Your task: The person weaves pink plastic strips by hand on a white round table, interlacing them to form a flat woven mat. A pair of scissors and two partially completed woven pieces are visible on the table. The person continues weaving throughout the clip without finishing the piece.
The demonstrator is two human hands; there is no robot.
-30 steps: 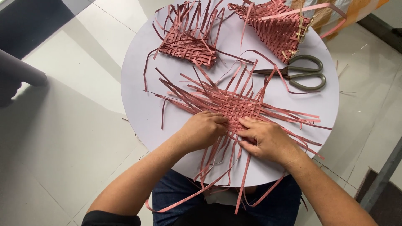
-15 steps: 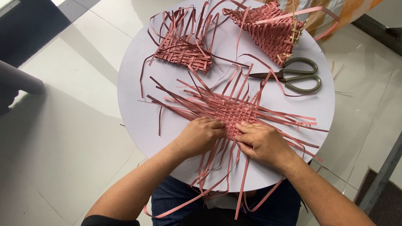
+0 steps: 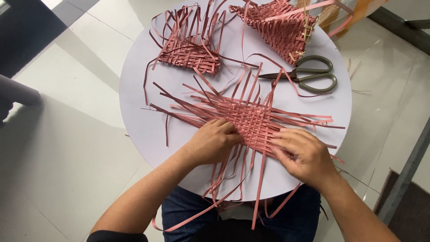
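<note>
A flat woven mat of pink strips (image 3: 251, 118) lies in the middle of a round white table (image 3: 143, 130), loose strip ends fanning out on all sides. My left hand (image 3: 214, 141) rests on the mat's near left edge, fingers curled down onto the strips. My right hand (image 3: 301, 152) presses on the near right edge with fingers spread over the strips. Several strip ends hang over the table's front edge between my arms.
A second smaller woven piece (image 3: 190, 56) lies at the back left of the table. A cone-shaped woven piece (image 3: 280, 27) sits at the back right. Grey-handled scissors (image 3: 309, 76) lie to the right of the mat. Glossy tiled floor surrounds the table.
My right hand has shifted to the right along the mat's near edge. My left hand stays on the left edge. The camera view has moved a little.
</note>
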